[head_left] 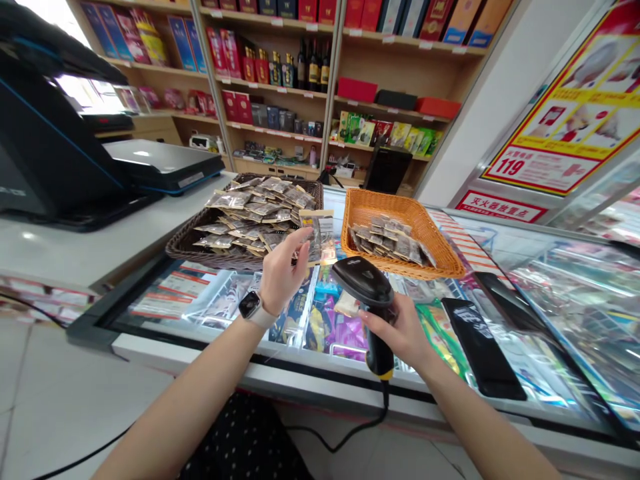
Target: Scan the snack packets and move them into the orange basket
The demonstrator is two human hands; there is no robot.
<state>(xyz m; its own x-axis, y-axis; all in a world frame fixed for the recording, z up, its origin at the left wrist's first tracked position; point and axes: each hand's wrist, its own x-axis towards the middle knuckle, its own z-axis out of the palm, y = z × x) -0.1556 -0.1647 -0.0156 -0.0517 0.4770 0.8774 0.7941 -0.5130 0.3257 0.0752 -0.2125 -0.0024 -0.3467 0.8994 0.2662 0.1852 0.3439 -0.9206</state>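
Pinched between the fingers of my left hand (284,270) is a small clear packet (323,237) with tan edges and dark contents. The packet is held up in front of the gap between two baskets. My right hand (403,330) grips a black barcode scanner (364,283) by its handle, its head turned toward the packet. A cable runs down from the scanner's yellow-ringed base. Behind my left hand, a dark brown wicker basket (186,252) is heaped with similar packets (240,212). An orange wicker basket (440,257) on the right holds a smaller pile of packets (387,239).
Below lies a glass-topped freezer (200,320) with colourful packages inside. A black phone (483,350) and another dark flat object (507,300) rest on the glass at right. A scale (165,163) stands on the left counter. Stocked shelves (280,90) line the back.
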